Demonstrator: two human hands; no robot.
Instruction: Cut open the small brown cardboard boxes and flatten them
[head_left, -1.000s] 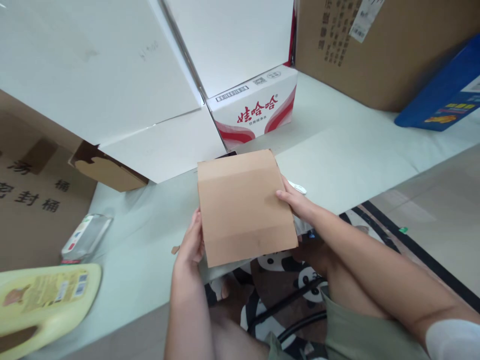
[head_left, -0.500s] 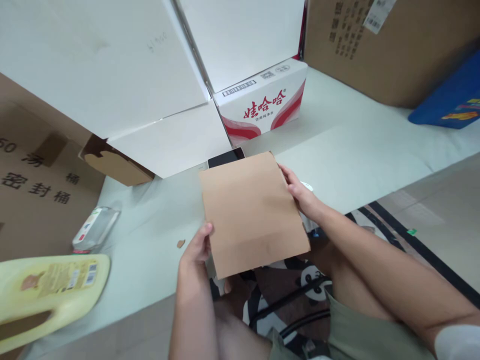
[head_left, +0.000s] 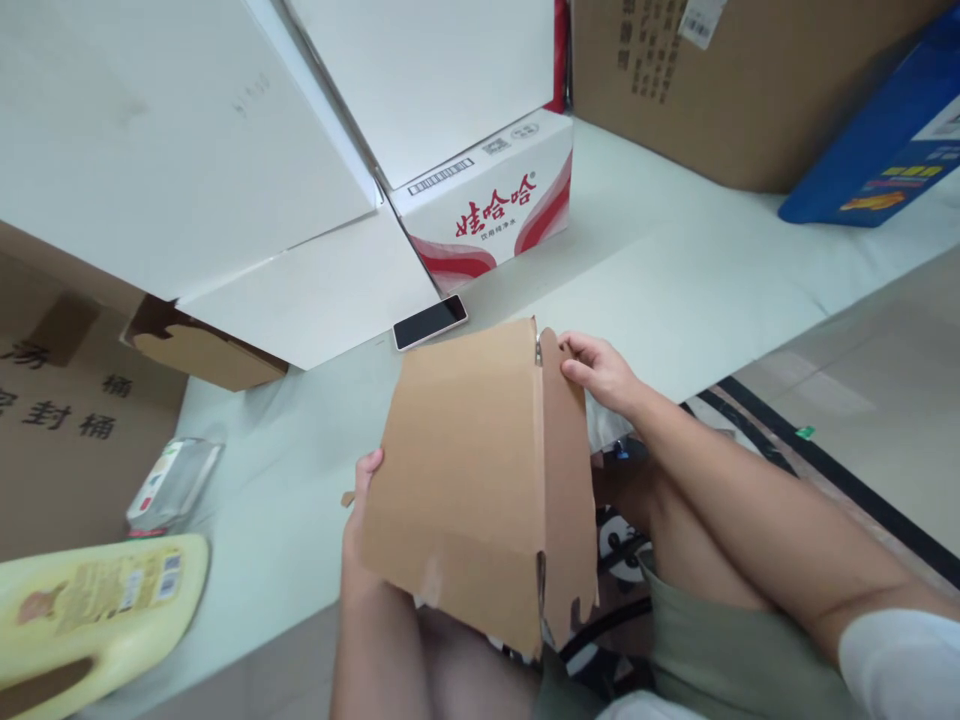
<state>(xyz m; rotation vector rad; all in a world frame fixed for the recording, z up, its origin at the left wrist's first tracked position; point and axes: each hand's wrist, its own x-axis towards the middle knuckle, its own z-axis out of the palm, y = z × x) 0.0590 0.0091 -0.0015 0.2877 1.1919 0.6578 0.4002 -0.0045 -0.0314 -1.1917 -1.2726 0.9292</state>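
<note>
A brown cardboard box (head_left: 457,470) is held tilted over my lap at the table's front edge, its broad face toward me. A narrow side flap (head_left: 568,480) with notched ends shows along its right edge. My left hand (head_left: 364,490) grips the left edge, the thumb on the face and the other fingers hidden behind. At the upper right corner, my right hand (head_left: 600,370) pinches the top of the flap. Just beyond the box, a dark-screened phone (head_left: 430,322) lies flat on the table.
White cartons (head_left: 300,290) and a red-and-white carton (head_left: 491,205) stand behind. A large brown carton (head_left: 750,110) and a blue container (head_left: 870,150) are at right. On the left are a yellow jug (head_left: 112,600), a clear plastic container (head_left: 176,480) and another brown carton (head_left: 67,450).
The cardboard box has turned, bringing its notched side flap into view. My right hand has shifted to that flap, and my left hand still holds the left edge. More of the phone shows.
</note>
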